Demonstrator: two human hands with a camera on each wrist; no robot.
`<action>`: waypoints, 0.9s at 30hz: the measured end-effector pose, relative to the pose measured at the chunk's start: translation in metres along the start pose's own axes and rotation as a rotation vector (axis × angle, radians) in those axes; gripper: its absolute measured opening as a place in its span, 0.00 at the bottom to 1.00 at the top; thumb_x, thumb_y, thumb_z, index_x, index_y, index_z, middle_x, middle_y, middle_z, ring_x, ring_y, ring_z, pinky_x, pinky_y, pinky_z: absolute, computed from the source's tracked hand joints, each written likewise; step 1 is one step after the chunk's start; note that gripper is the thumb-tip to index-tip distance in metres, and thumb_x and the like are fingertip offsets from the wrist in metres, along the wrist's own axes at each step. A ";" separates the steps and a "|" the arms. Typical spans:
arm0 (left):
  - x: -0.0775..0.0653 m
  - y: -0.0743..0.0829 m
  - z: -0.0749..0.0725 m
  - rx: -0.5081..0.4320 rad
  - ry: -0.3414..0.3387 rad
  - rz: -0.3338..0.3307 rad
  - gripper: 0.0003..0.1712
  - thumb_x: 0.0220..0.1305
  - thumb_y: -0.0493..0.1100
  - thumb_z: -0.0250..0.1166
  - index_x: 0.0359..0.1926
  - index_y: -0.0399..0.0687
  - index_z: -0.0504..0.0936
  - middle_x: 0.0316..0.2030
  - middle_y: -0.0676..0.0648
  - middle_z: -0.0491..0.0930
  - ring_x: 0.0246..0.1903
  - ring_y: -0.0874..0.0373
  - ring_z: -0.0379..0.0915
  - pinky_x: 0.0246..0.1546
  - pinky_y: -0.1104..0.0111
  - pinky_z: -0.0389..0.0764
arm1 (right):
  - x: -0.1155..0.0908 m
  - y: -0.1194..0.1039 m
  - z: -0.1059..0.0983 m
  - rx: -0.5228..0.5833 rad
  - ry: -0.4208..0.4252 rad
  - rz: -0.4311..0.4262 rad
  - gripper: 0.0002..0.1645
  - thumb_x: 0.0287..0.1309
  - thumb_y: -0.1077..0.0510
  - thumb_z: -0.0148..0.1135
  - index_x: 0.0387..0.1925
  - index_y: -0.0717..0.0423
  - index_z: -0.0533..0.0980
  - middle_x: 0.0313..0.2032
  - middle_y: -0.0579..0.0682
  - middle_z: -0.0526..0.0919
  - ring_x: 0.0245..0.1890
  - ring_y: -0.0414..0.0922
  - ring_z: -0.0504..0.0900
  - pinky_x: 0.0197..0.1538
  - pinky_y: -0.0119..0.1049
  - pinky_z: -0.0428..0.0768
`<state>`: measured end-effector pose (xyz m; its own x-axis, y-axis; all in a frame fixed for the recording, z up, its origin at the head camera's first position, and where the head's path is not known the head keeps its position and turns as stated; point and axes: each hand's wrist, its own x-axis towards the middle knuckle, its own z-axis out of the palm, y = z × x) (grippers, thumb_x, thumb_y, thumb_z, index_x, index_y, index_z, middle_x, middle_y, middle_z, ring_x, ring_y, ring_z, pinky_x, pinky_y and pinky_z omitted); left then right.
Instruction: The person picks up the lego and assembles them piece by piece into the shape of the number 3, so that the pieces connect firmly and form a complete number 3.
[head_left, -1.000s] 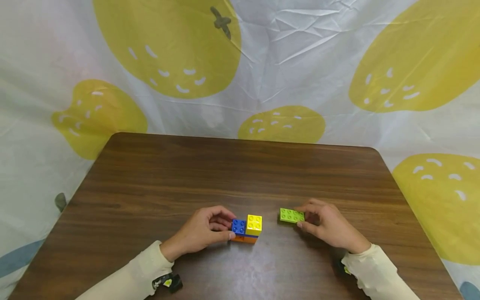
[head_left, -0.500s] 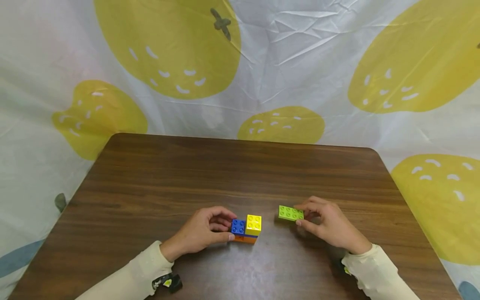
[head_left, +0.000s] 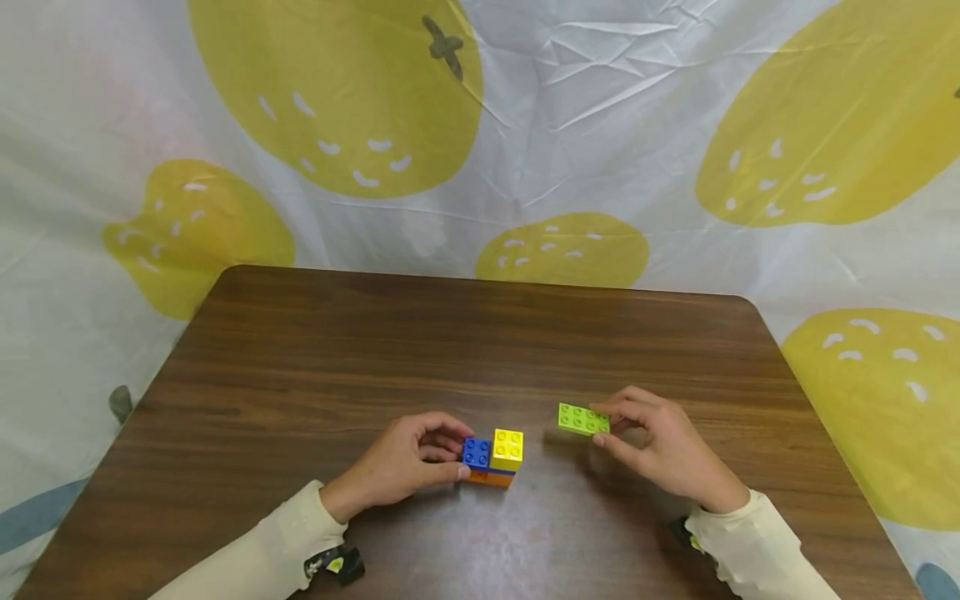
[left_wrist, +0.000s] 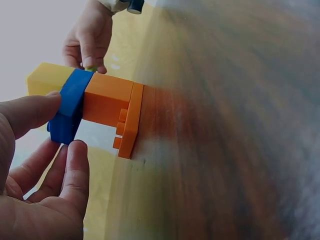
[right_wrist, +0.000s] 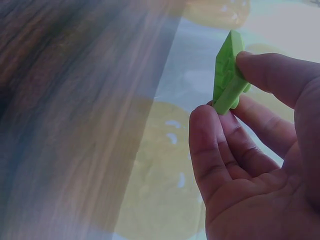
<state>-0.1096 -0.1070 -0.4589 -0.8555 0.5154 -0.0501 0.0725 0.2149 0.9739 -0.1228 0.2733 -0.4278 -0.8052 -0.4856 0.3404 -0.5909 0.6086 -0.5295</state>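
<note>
Right hand [head_left: 660,446] pinching the green brick [head_left: 581,418] by its right end, long axis roughly left to right, and it's just right and slightly far of the stack [head_left: 506,454], whose left end the left hand [head_left: 401,462] grips!

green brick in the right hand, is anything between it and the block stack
Nothing visible: in the head view, only tabletop shows between the green brick and the block stack. The left hand grips the stack from its other side, so it isn't in between.
</note>
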 end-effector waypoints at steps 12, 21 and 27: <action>0.002 0.000 0.000 -0.003 -0.008 0.008 0.23 0.64 0.41 0.78 0.57 0.41 0.84 0.52 0.41 0.84 0.50 0.51 0.82 0.51 0.72 0.86 | 0.007 -0.013 -0.005 -0.024 0.060 -0.070 0.22 0.52 0.66 0.81 0.51 0.53 0.87 0.45 0.42 0.87 0.36 0.34 0.85 0.42 0.21 0.83; 0.001 -0.001 -0.001 -0.002 -0.010 0.011 0.22 0.64 0.43 0.78 0.57 0.41 0.84 0.52 0.41 0.84 0.49 0.52 0.82 0.51 0.71 0.87 | 0.014 -0.025 -0.007 -0.029 0.068 -0.077 0.24 0.52 0.65 0.82 0.52 0.53 0.87 0.46 0.42 0.87 0.37 0.35 0.85 0.42 0.23 0.84; 0.001 -0.001 0.000 -0.007 -0.007 0.007 0.23 0.64 0.43 0.78 0.57 0.42 0.84 0.52 0.42 0.84 0.49 0.52 0.83 0.51 0.71 0.87 | 0.018 -0.031 -0.008 -0.032 0.067 -0.081 0.24 0.52 0.64 0.82 0.53 0.52 0.87 0.47 0.41 0.87 0.37 0.34 0.85 0.42 0.21 0.82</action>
<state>-0.1111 -0.1067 -0.4602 -0.8516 0.5223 -0.0445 0.0748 0.2052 0.9759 -0.1195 0.2507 -0.3992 -0.7559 -0.4912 0.4329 -0.6543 0.5894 -0.4737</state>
